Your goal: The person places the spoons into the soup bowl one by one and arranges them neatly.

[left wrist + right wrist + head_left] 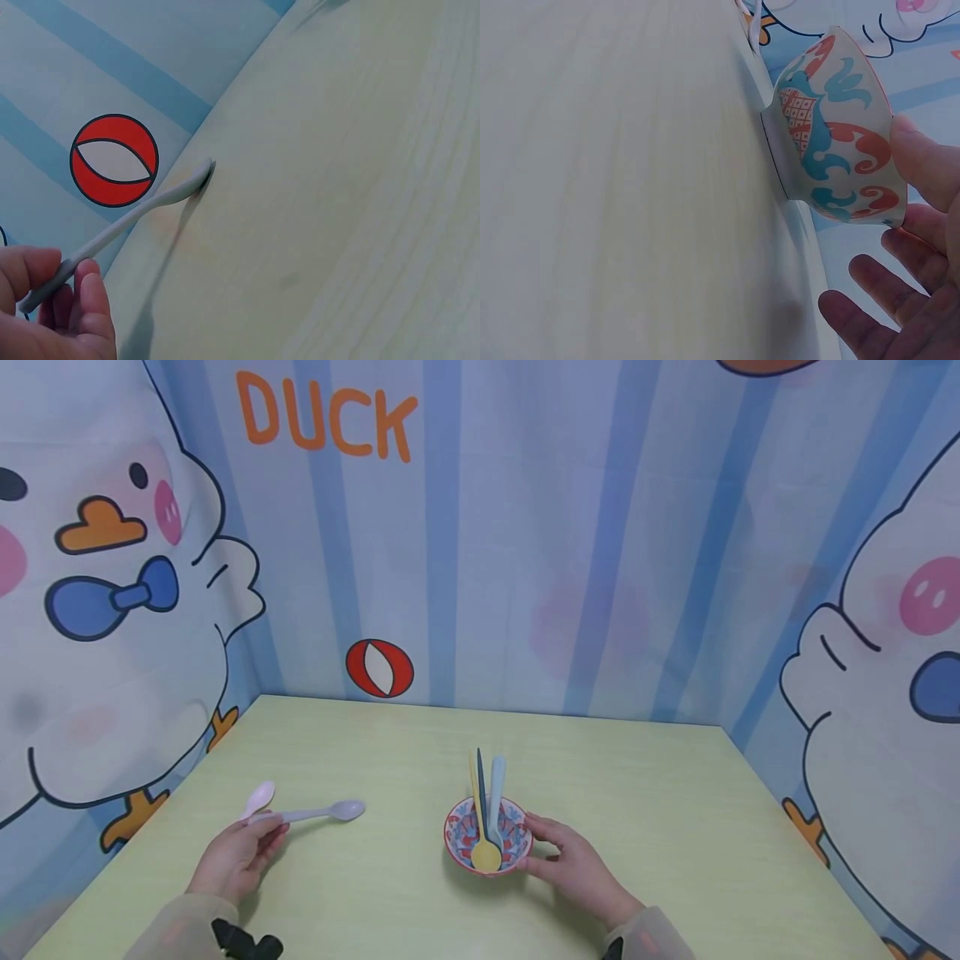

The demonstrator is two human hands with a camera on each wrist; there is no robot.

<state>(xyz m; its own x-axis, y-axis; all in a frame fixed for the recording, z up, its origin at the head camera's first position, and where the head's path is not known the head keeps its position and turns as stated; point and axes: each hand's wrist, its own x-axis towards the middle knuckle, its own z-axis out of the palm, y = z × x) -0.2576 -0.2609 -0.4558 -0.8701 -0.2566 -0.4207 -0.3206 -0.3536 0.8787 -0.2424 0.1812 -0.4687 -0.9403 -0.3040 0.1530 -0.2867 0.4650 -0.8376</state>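
My left hand [236, 860], at the left of the table, pinches the handle of a lavender spoon [347, 811] between thumb and fingers. In the left wrist view that spoon [142, 210] is held with its head pointing away from the hand. A pink spoon [262, 795] shows just beyond the left hand; whether the hand touches its handle I cannot tell. With thumb and finger at the rim, my right hand [573, 868] holds the right side of a patterned bowl [840, 142]. Inside stand a yellow spoon [486, 857], a dark blue utensil [482, 793] and a light blue spoon [497, 793], handles leaning on the far rim.
The pale yellow table [390, 902] ends at a blue striped curtain [510, 527] printed with ducks and a red ball. More of the duck-printed cloth hangs along the left and right sides.
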